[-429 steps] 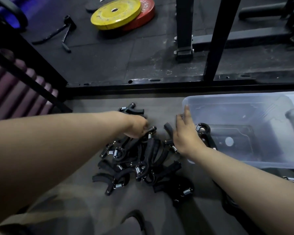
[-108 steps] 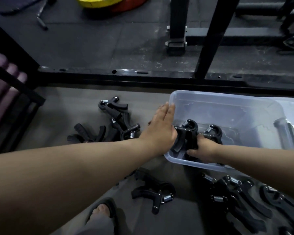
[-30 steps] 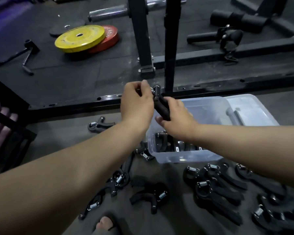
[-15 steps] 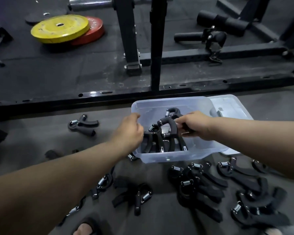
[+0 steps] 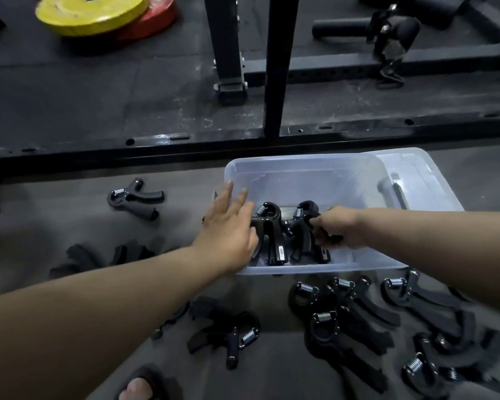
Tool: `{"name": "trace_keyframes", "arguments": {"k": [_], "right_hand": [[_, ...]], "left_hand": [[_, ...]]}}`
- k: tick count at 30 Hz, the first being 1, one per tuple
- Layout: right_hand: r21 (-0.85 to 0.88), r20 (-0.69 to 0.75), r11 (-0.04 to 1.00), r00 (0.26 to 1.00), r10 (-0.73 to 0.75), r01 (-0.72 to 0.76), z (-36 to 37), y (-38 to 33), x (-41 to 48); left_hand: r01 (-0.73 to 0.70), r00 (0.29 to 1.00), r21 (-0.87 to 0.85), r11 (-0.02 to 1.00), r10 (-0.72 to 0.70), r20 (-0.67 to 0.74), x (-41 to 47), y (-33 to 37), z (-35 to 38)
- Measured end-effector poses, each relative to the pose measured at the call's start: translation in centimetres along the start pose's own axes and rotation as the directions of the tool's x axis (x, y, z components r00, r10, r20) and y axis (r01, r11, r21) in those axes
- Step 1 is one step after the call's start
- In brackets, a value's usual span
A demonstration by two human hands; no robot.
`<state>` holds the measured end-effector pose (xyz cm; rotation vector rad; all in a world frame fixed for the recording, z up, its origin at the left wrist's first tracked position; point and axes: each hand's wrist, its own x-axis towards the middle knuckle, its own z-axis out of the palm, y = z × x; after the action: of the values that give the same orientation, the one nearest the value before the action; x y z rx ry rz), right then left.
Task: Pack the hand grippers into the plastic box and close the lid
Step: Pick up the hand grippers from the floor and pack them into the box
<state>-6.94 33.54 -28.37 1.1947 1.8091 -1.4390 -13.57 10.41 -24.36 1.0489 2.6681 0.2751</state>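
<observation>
Left hand (image 5: 228,232): fingers straight and spread over the near-left corner of the clear plastic box (image 5: 300,163), just beside an upright hand gripper (image 5: 269,226). Right hand (image 5: 337,226): curled round a handle of a second gripper (image 5: 302,223) inside the box, next to the first. Lid (image 5: 416,174) off, at the box's right side. Loose grippers on the floor (image 5: 55,215): single one left (image 5: 134,197), cluster near right (image 5: 358,313). Yellow weight plate (image 5: 90,10) far left.

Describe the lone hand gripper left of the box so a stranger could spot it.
Find the clear plastic box on the grey floor by the black rail. Look left, past the left hand, to one hand gripper. It lies alone; the others are heaped nearer the person or stand in the box.
</observation>
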Motion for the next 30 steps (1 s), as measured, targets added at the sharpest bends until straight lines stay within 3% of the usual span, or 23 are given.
{"name": "trace_keyframes", "arguments": {"k": [3, 5, 6, 9, 12, 15, 21, 30], "right_hand": [[0.014, 0.007, 1.0, 1.0, -0.027, 0.027, 0.4, 0.4, 0.8], [-0.131, -0.008, 0.988, 0.996, -0.086, 0.084, 0.5, 0.4, 1.3], [-0.288, -0.032, 0.95, 0.99, -0.135, 0.12, 0.4, 0.3, 1.4], [-0.73, -0.049, 0.661, 0.952, -0.301, 0.172, -0.1, -0.6, 0.7], [-0.845, 0.019, 0.499, 0.944, -0.33, 0.192, -0.3, -1.1, 0.5], [-0.879, 0.043, 0.438, 0.946, -0.323, 0.19, -0.4, -0.8, 0.6], [-0.889, 0.047, 0.419, 0.947, -0.317, 0.185, -0.3, 0.4, 2.1], [-0.784, -0.058, 0.601, 0.947, -0.315, 0.152, 0.4, 1.1, 1.7]], "left_hand": [[-0.008, 0.999, 0.0, 1.0, 0.008, -0.036, -0.1, 0.0, 0.4], [-0.014, 0.998, -0.026, 1.0, 0.013, -0.054, -0.1, -0.2, 0.3], [-0.017, 0.998, -0.042, 0.999, 0.015, -0.06, -0.1, -0.3, 0.3], [-0.011, 0.998, -0.073, 0.997, 0.006, -0.063, -0.3, -0.3, 0.3], [-0.008, 0.997, -0.059, 0.998, 0.004, -0.072, -0.2, -0.1, 0.2], [0.016, 0.996, -0.018, 1.0, -0.017, -0.088, -0.3, 0.1, 0.1], [0.033, 0.998, -0.024, 0.999, -0.035, -0.05, -0.4, 0.3, -0.1], [0.01, 0.999, -0.062, 0.998, -0.013, -0.05, -0.4, 0.0, -0.2]]}}
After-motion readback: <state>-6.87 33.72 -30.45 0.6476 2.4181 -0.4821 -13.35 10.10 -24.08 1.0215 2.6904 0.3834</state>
